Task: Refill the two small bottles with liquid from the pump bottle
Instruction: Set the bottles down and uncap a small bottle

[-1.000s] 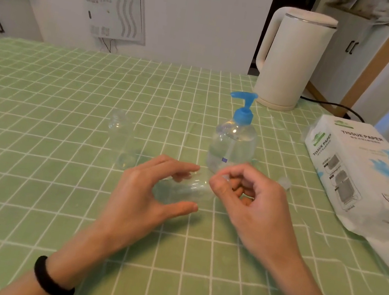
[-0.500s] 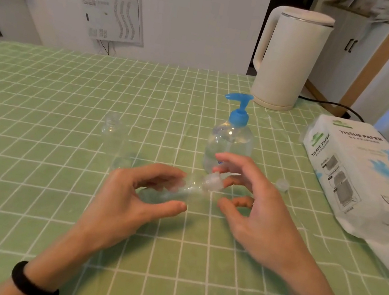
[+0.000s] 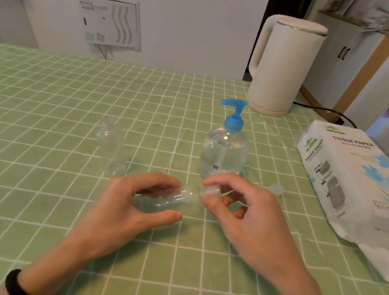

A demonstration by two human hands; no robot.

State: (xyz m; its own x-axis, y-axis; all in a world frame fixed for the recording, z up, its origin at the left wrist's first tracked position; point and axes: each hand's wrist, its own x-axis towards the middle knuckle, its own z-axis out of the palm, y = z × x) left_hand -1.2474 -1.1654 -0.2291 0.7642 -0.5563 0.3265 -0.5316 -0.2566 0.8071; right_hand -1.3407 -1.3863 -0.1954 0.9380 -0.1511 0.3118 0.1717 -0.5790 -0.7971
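My left hand [image 3: 125,202] grips a small clear bottle [image 3: 169,198], held on its side above the green checked tablecloth [image 3: 30,171]. My right hand [image 3: 241,212] pinches the cap [image 3: 210,191] at that bottle's neck with thumb and forefinger. The pump bottle [image 3: 225,147], clear with a blue pump head, stands just behind my hands, part full of clear liquid. A second small clear bottle [image 3: 111,146] stands upright and open-topped to the left. A loose clear cap [image 3: 276,189] lies on the cloth right of the pump bottle.
A cream electric kettle [image 3: 284,67] stands at the table's back edge with its cord running right. A white tissue paper pack [image 3: 357,185] lies along the right side. A white wall rises behind the table.
My right hand's fingers have come back together on the cap after spreading half a second ago. The left hand holds the bottle in about the same place.
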